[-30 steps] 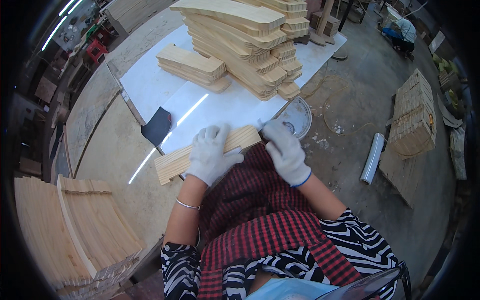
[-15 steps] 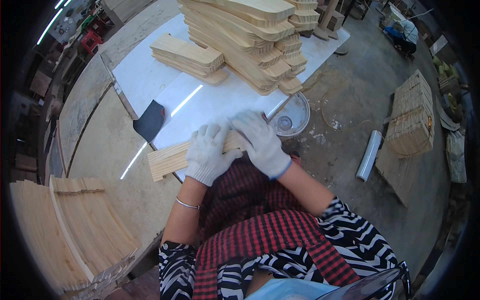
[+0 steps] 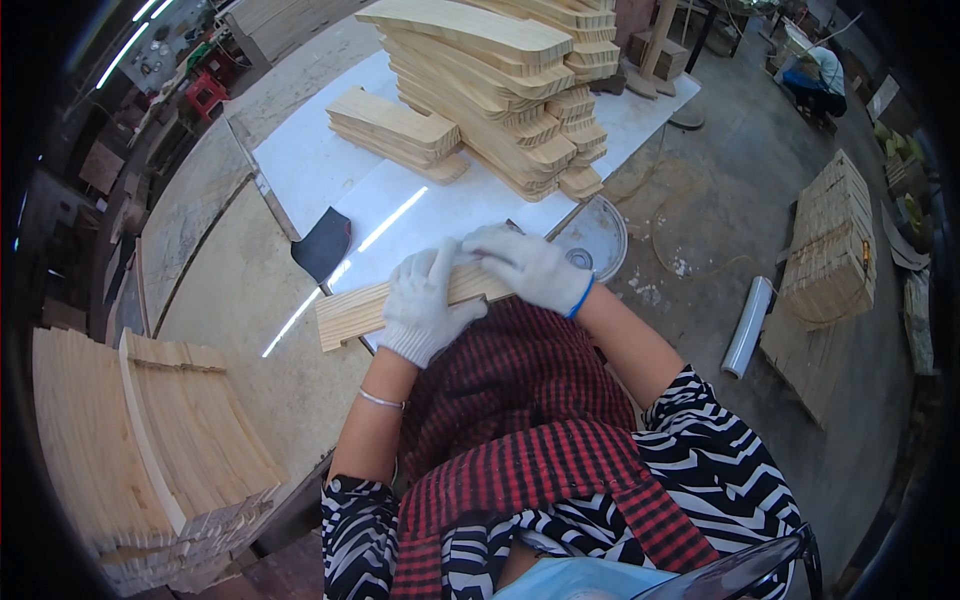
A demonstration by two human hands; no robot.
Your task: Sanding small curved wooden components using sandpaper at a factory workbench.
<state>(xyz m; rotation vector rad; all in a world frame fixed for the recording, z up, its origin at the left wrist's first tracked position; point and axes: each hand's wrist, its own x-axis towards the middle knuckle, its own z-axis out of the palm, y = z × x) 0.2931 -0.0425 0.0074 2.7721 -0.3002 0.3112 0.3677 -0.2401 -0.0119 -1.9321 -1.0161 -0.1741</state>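
Observation:
A pale wooden piece (image 3: pixel 352 317) with a notch in its lower edge lies slantwise in front of me, at the near edge of the white-covered table. My left hand (image 3: pixel 425 300), in a white knit glove, is closed over its middle, thumb on the near side. The gloved right hand (image 3: pixel 532 268) bends over the right end of the wood, its fingers pressed together on top. A small dark reddish edge shows by those fingers; the rest of it is hidden. Left of the wood, a dark sheet (image 3: pixel 322 245) like sandpaper lies on the table.
Tall stacks of shaped wooden pieces (image 3: pixel 490 100) stand at the back, a smaller stack (image 3: pixel 395 130) beside them. More boards (image 3: pixel 190 430) are at the lower left. A round tub (image 3: pixel 605 240), a plastic-wrapped roll (image 3: pixel 748 328) and a strapped wood bundle (image 3: pixel 828 240) are to the right. A person (image 3: pixel 820 75) crouches far off.
The view has shifted slightly, so the table appears further right. My right hand has drawn in over the wood's end, its fingers more bent. The left hand keeps its hold.

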